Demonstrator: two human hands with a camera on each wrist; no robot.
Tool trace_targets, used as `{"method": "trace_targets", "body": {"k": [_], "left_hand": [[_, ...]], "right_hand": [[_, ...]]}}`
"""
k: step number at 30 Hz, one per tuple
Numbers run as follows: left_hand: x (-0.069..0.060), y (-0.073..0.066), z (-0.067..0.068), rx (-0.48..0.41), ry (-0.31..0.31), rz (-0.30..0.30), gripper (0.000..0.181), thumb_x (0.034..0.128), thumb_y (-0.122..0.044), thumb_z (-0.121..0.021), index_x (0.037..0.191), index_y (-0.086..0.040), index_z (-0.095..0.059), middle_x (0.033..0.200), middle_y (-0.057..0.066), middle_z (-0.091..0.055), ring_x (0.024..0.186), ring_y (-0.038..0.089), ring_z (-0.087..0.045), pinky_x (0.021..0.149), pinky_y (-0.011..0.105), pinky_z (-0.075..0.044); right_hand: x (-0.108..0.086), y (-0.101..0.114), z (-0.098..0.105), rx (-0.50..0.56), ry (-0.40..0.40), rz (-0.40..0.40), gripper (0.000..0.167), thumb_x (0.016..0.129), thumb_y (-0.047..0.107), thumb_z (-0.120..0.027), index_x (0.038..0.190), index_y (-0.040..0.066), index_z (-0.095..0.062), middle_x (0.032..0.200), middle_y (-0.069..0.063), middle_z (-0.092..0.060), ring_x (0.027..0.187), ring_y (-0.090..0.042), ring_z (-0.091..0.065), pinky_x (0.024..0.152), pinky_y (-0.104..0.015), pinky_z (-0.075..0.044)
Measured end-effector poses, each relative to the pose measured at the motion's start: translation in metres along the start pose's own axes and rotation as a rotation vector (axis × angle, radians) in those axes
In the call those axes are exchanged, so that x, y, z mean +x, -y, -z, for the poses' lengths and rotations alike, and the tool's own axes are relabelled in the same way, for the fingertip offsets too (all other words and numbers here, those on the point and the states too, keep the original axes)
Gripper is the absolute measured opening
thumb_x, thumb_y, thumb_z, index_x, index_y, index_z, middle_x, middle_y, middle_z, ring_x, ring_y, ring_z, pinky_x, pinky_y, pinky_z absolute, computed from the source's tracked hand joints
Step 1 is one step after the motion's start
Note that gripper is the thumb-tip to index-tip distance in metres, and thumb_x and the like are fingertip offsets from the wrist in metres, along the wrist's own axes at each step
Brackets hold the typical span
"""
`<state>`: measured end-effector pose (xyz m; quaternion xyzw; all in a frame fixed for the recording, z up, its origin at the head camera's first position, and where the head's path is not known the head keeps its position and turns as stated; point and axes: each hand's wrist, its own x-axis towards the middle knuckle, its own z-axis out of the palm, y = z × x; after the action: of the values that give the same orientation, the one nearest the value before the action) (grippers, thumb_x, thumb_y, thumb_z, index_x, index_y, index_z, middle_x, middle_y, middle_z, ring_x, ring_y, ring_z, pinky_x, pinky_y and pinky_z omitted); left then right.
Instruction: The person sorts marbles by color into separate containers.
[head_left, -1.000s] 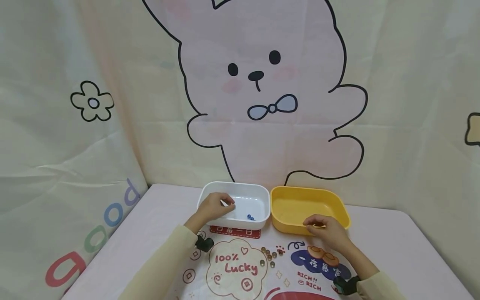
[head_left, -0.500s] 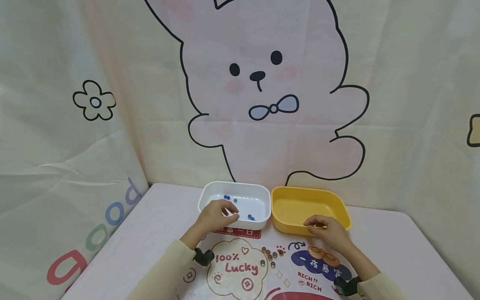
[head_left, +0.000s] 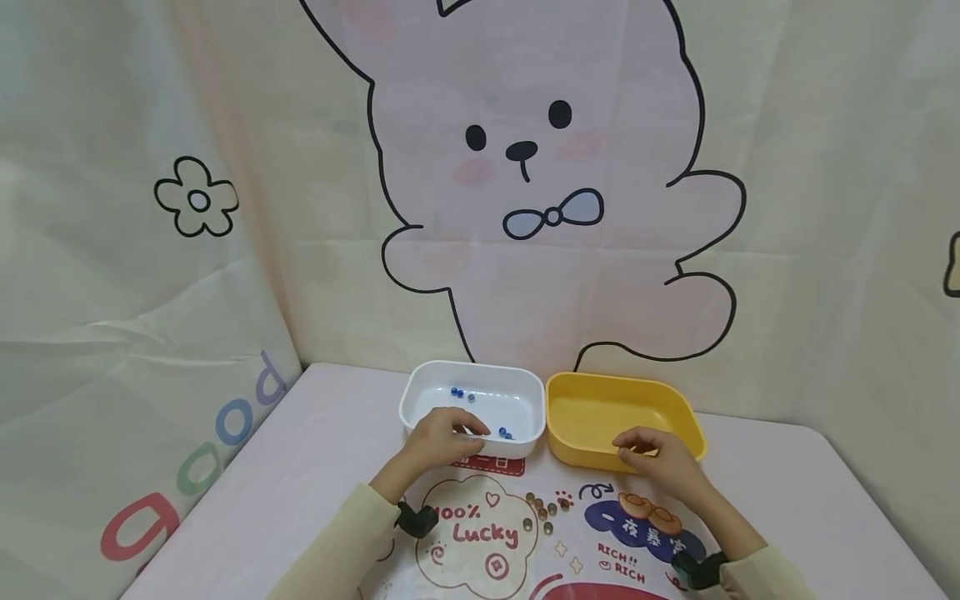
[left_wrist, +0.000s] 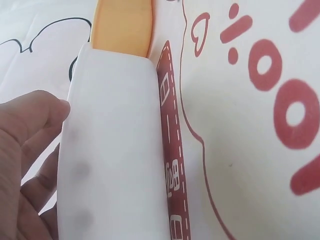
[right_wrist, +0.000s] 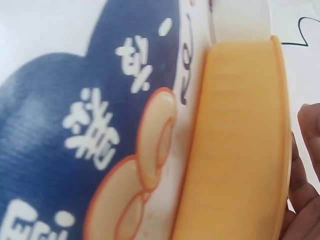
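My left hand (head_left: 442, 439) hovers at the near rim of a white plastic bin (head_left: 418, 383), fingers loosely bent and nothing seen in them. Several small blue beads (head_left: 457, 392) lie on the bin's floor, some near the far side and others near the front. In the left wrist view the fingers (left_wrist: 37, 115) are beside the rim of the white wall. My right hand (head_left: 660, 461) rests loosely curled by the front rim of a yellow bin (head_left: 573, 454); in the right wrist view its fingers (right_wrist: 302, 182) show past the rim, holding nothing visible.
Several brownish beads (head_left: 548, 528) lie scattered on the printed table mat (head_left: 480, 571), in front of where the two bins meet. The bins stand side by side against a cartoon-printed curtain (head_left: 600, 300) at the table's back.
My left hand has drawn back from over the white bin to its near rim, uncovering several blue beads at the far side. The right hand has stayed by the yellow bin.
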<state>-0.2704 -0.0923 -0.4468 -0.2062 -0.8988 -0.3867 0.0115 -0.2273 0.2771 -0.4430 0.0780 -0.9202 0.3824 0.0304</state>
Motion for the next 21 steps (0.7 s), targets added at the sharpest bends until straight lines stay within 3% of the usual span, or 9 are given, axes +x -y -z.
{"method": "trace_targets", "body": {"k": [7,14,21], "left_hand": [[0.001,0.003,-0.004,0.016,-0.027,0.013,0.008,0.0817,-0.028,-0.072,0.089,-0.03,-0.075,0.088,-0.016,-0.07,0.082,0.008,-0.058,0.067,0.023,-0.048],[0.001,0.004,-0.006,0.027,-0.042,0.041,0.007,0.0815,-0.029,-0.072,0.087,-0.032,-0.075,0.087,-0.017,-0.07,0.083,0.006,-0.059,0.069,0.024,-0.047],[0.0,0.004,-0.005,0.025,-0.041,0.061,0.006,0.0813,-0.03,-0.073,0.086,-0.033,-0.075,0.087,-0.017,-0.071,0.083,0.006,-0.06,0.07,0.025,-0.047]], "right_hand": [[-0.003,0.001,0.008,0.032,-0.065,0.082,0.023,0.09,0.022,-0.067,0.107,0.007,-0.068,0.098,-0.006,-0.069,0.079,-0.007,-0.056,0.07,-0.019,-0.05],[-0.012,0.012,0.012,0.091,-0.124,0.133,0.02,0.089,0.018,-0.068,0.107,0.007,-0.068,0.1,-0.01,-0.069,0.077,-0.006,-0.059,0.072,-0.017,-0.051],[-0.021,0.026,0.005,0.15,-0.052,0.139,0.018,0.089,0.018,-0.068,0.104,0.008,-0.069,0.1,-0.008,-0.07,0.082,-0.005,-0.062,0.074,-0.02,-0.053]]}}
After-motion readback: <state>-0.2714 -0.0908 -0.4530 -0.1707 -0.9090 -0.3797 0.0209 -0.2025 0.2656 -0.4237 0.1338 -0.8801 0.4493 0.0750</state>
